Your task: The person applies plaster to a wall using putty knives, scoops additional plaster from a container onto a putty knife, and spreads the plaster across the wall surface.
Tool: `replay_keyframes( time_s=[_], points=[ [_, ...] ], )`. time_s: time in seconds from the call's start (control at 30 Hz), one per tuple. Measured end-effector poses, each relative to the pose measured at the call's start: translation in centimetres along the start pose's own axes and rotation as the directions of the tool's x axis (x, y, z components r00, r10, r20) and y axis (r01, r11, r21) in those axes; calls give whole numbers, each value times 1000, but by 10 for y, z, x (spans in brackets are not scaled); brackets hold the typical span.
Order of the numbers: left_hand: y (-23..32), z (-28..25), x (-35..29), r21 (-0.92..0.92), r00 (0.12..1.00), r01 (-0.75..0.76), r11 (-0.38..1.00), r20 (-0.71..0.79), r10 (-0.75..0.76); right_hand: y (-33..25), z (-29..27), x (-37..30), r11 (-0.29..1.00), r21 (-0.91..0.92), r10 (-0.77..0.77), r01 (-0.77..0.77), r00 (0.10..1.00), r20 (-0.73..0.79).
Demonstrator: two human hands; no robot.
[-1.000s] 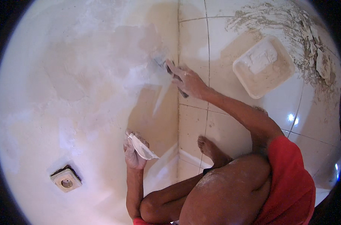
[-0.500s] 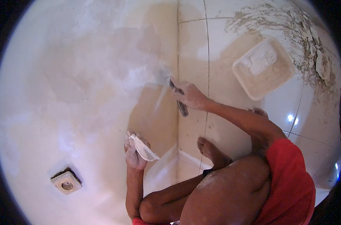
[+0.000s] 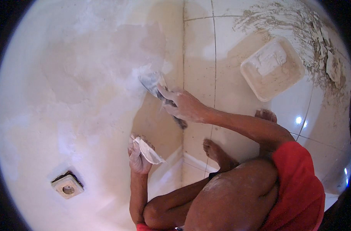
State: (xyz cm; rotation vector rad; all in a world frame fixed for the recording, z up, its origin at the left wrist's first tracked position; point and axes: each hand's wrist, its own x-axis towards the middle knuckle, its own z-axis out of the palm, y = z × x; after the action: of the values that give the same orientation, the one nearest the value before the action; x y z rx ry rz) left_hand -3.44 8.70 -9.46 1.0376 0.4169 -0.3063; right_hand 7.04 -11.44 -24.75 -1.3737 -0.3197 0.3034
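Note:
My right hand [image 3: 187, 106] is closed around the dark handle of a putty knife [image 3: 149, 81]. Its wide blade lies against the wall [image 3: 94, 123], at the edge of a damp-looking patch of white filler. Lower down, my left hand [image 3: 137, 158] grips a thin, flat white piece [image 3: 147, 151] smeared with putty; its exact kind is hard to make out. That hand is close to the wall, and its fingers are dusted white.
On the tiled floor [image 3: 237, 127] to the right stands a shallow off-white tub [image 3: 256, 89] with white putty inside. Beyond it lie smeared, dried putty scraps [image 3: 331, 67]. A wall socket [image 3: 68, 188] sits slightly proud at lower left. My bent legs and bare feet are below.
My right hand has moved left and slightly down, carrying the putty knife further onto the wall with its blade now clearly showing. The left hand has stayed almost still.

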Motion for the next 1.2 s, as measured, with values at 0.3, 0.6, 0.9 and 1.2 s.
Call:
replay_keyframes(
  time_s=[0.3, 0.6, 0.9, 1.2],
  points=[
    [-1, -2, -2, -20, 998, 9, 1000, 57, -8, 36, 8, 42, 963, -263, -134, 59, 952, -277],
    [-1, 7, 1, 8, 1000, -1, 1000, -15, 1, 54, -10, 8, 980, -172, -138, 101, 966, -217],
    [-2, 10, -2, 61, 999, -6, 998, -39, 8, -7, 2, 33, 994, 11, -100, 105, 966, -239],
    [-1, 32, 0, 43, 991, -34, 999, -129, 39, 43, -21, 17, 915, -402, -143, 41, 963, -229]
  ],
)
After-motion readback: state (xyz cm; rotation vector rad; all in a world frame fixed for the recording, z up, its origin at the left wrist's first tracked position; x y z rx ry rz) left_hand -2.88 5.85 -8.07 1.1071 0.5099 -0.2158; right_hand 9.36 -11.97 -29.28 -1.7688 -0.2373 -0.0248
